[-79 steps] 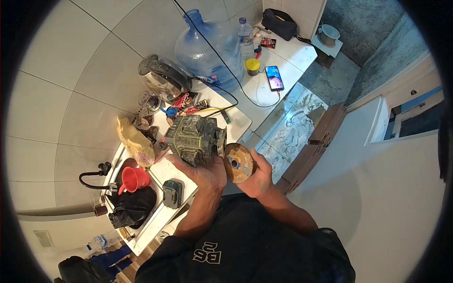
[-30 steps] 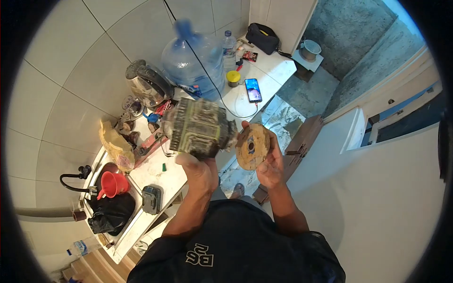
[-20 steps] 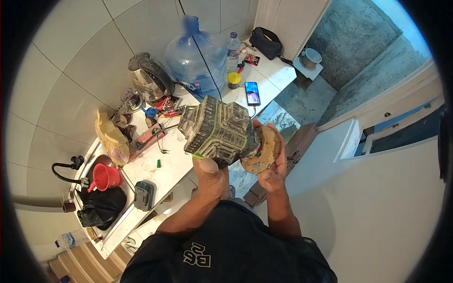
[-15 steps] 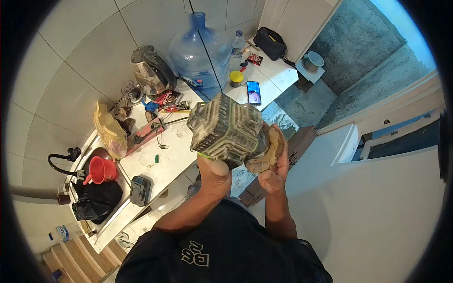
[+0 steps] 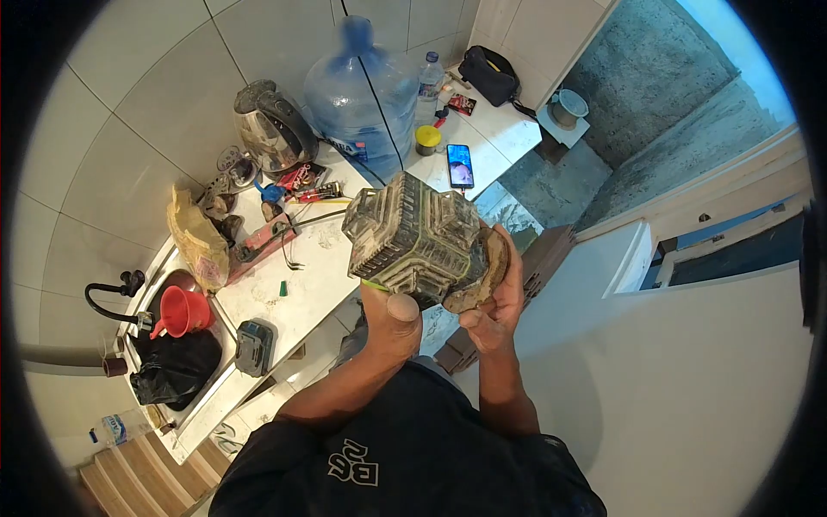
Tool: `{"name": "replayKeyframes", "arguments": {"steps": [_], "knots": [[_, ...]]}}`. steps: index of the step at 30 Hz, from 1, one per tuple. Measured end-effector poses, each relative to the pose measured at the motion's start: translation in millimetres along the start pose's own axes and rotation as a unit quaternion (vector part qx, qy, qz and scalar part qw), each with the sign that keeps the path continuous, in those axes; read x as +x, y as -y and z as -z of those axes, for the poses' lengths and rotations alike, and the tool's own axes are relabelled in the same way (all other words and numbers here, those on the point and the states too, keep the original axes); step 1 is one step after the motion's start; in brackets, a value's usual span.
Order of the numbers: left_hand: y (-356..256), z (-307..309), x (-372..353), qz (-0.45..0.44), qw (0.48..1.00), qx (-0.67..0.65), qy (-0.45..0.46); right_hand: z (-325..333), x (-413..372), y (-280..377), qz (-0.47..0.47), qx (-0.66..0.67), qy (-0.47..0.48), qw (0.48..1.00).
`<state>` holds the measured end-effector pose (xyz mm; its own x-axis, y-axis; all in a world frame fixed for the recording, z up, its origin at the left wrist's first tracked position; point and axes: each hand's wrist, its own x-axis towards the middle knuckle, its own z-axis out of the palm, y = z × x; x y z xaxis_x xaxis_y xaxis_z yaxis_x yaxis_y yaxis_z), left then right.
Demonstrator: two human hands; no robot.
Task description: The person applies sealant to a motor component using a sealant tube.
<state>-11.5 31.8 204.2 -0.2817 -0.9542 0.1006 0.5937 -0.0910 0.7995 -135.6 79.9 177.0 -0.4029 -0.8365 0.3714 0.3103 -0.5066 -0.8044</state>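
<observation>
A block-shaped, dusty device [image 5: 418, 237] with a ribbed dark casing and thin green edging is held up in front of my chest. My left hand [image 5: 392, 323] is closed around its lower left side, thumb pressed near the bottom edge. On the other side, my right hand [image 5: 500, 314] grips a brown, dirt-stained piece that looks like a sponge or folded cloth [image 5: 487, 280]. That piece lies against the device's right face. My fingers behind the device are hidden.
On the white counter [image 5: 319, 250] are a phone [image 5: 460, 165], a large blue water bottle [image 5: 366, 112], a kettle [image 5: 271, 129] and a tool battery [image 5: 255, 347]. A red dipper [image 5: 183, 310] and black plastic bag [image 5: 177, 369] are at the sink. A white door panel [image 5: 672, 379] stands at right.
My right hand and the brown piece have shifted slightly left against the device, with less of the piece showing. The device and my left hand stay almost in place.
</observation>
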Motion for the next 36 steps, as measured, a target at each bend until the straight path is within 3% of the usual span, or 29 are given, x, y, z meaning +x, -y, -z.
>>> {"name": "replayKeyframes", "arguments": {"steps": [36], "knots": [[15.9,4.7,1.0,-0.011,1.000,0.001,0.004,5.4,1.2,-1.7,-0.032,0.041,-0.011,0.999]]}}
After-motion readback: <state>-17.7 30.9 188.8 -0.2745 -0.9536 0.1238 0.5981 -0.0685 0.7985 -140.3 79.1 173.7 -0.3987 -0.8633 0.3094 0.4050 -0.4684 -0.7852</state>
